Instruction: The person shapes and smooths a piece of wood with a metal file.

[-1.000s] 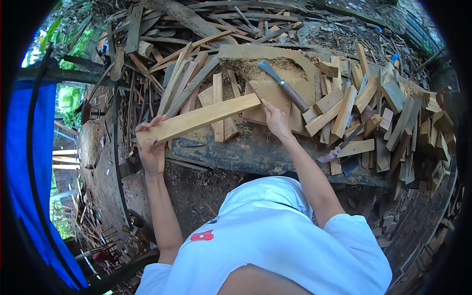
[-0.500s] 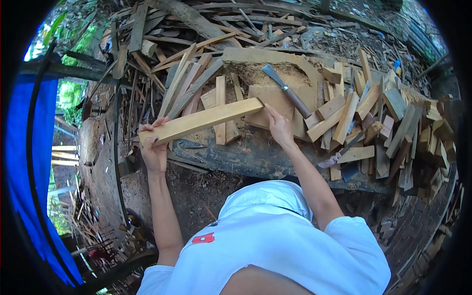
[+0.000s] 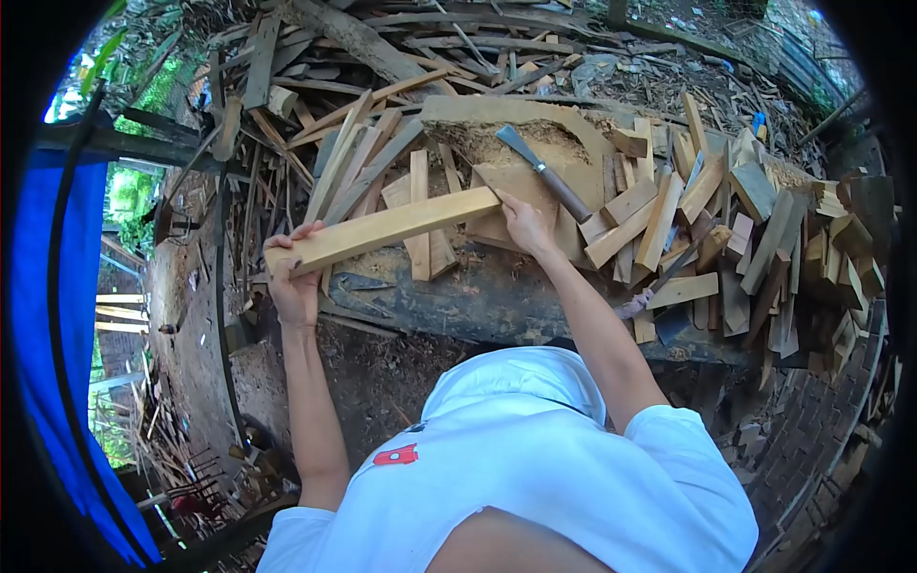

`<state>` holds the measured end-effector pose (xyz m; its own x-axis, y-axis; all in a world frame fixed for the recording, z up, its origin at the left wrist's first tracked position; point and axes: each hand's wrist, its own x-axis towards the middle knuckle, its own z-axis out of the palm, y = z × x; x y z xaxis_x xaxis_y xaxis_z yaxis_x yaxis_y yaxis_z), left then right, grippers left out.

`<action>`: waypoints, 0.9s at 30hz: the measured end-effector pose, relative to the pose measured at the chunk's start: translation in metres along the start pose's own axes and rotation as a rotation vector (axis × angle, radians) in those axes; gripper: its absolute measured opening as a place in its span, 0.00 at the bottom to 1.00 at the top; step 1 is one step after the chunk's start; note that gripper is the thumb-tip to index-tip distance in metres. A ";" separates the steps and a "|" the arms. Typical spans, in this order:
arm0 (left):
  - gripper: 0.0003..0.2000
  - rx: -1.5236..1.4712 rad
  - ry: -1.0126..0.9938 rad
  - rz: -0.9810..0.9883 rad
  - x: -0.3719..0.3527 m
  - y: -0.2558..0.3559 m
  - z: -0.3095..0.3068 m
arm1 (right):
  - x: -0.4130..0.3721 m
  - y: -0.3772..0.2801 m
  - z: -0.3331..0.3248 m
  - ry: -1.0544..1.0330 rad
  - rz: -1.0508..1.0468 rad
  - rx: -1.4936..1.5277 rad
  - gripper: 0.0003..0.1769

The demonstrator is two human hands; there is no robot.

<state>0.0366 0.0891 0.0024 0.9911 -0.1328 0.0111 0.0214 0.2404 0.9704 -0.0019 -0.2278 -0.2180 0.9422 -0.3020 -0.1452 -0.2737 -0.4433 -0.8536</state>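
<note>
A long, pale wooden block (image 3: pixel 387 229) is held up between my two hands, slanting upward to the right. My left hand (image 3: pixel 294 277) wraps its near-left end, fingers over the top and thumb on the front face. At the other end, my right hand (image 3: pixel 525 223) grips the corner. Beyond my right hand lies a chisel-like tool (image 3: pixel 564 194) with a flat metal blade and a dark wooden handle, resting on a light wooden block. Behind it is a hollowed timber piece (image 3: pixel 583 124) holding sawdust.
A dark, worn bench (image 3: pixel 468 301) runs beneath the block. Many cut wood pieces (image 3: pixel 659 220) are heaped at its right, and long scrap boards (image 3: pixel 363 172) lean at the left. A blue tarp (image 3: pixel 57 334) hangs at far left. Timber scraps cover the ground behind.
The block and both hands stand slightly further left in view, as does the whole scene. My right hand's fingers have closed more around the block's right end.
</note>
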 end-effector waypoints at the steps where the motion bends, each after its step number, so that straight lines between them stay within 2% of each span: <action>1: 0.14 0.018 0.005 0.010 0.001 0.001 0.000 | 0.000 0.003 -0.003 0.012 -0.037 0.021 0.22; 3: 0.14 0.004 0.011 0.010 -0.002 0.002 0.003 | -0.005 0.008 -0.009 0.018 -0.081 0.036 0.22; 5: 0.14 -0.019 0.044 -0.009 -0.009 0.001 0.006 | -0.020 0.014 -0.013 0.166 -0.021 0.066 0.23; 9: 0.13 -0.016 0.039 -0.012 -0.017 0.004 0.014 | -0.057 -0.042 -0.027 0.005 -0.002 -0.003 0.25; 11: 0.13 0.010 0.020 -0.004 -0.019 0.004 0.014 | -0.061 -0.050 -0.023 -0.058 0.006 -0.182 0.26; 16: 0.12 0.052 0.028 0.036 -0.024 0.002 0.023 | -0.047 -0.039 -0.017 0.002 -0.003 -0.165 0.25; 22: 0.12 0.109 0.029 0.078 -0.026 0.005 0.033 | -0.059 -0.050 -0.024 -0.065 0.011 -0.252 0.23; 27: 0.12 0.097 0.074 0.096 -0.026 0.007 0.042 | -0.027 -0.025 -0.009 0.051 0.036 -0.156 0.22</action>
<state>0.0053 0.0535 0.0187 0.9950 -0.0420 0.0906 -0.0832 0.1540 0.9846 -0.0221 -0.2167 -0.1885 0.9212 -0.3607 -0.1455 -0.3377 -0.5561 -0.7594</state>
